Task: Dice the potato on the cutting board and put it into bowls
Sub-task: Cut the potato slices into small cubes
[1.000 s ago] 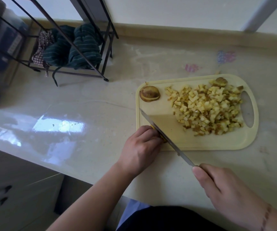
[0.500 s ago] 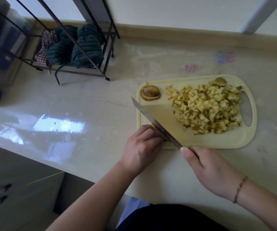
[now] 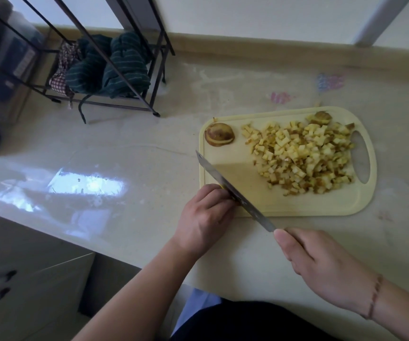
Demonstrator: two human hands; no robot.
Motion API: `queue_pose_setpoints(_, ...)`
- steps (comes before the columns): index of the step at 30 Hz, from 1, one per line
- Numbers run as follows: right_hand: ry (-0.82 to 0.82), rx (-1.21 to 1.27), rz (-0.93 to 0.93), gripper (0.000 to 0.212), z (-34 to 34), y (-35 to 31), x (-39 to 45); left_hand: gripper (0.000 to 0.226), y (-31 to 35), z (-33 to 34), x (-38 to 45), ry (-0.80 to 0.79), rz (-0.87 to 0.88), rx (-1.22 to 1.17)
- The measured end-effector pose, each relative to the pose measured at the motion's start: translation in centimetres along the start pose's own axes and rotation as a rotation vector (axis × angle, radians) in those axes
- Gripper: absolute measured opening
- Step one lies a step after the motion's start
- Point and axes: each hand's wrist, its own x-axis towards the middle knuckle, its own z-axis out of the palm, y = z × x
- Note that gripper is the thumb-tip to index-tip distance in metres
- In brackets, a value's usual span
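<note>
Right hand (image 3: 321, 264), lower right of frame, grips the knife (image 3: 233, 190) handle; blade runs diagonally up-left over the near-left corner of the cutting board (image 3: 297, 205). Left hand (image 3: 206, 217) sits curled at that corner, fingers pinching a small yellowish potato piece (image 3: 222, 186), mostly hidden, knuckles touching the blade's flat. Diced potato (image 3: 302, 156) heaped right of board centre; a skin-on end cap (image 3: 219, 137) lies at the upper-left corner, another near the top right edge. No bowls in view. Risks: piece is tiny, fingertips right at the edge, a slip would nick them; piece sits at the board's edge and could skid onto the table (image 3: 124, 143); board may shift under off-centre pressure.
</note>
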Motion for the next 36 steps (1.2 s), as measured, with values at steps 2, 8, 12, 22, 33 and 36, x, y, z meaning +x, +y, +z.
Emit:
queue_pose_setpoints(2,0.001,-0.015,0.006,0.070,0.0,0.1,-0.2,0.008,0.0,-0.1,0.0,-0.006,-0.002,-0.001)
queue_pose_setpoints(8,0.014,-0.066,-0.005,0.061,0.3,-0.5,0.2,0.010,0.0,-0.1,0.1,0.000,-0.007,0.000)
queue_pose_setpoints(12,0.034,-0.072,-0.061,0.067,0.6,-1.0,2.9,0.008,0.0,0.0,0.0,0.012,-0.010,-0.014)
queue_pose_setpoints(22,-0.006,0.008,-0.036,0.069,-0.1,-0.9,1.7,0.011,-0.3,0.2,-1.1,0.063,-0.009,-0.034)
queue_pose_setpoints(33,-0.003,-0.041,-0.016,0.068,0.3,-0.7,0.1,0.013,-0.5,0.4,-1.0,0.041,0.004,-0.030)
queue_pose_setpoints(36,0.024,-0.065,-0.032,0.061,0.5,-0.7,-0.1,0.012,-0.6,0.4,-1.0,0.036,-0.003,-0.036)
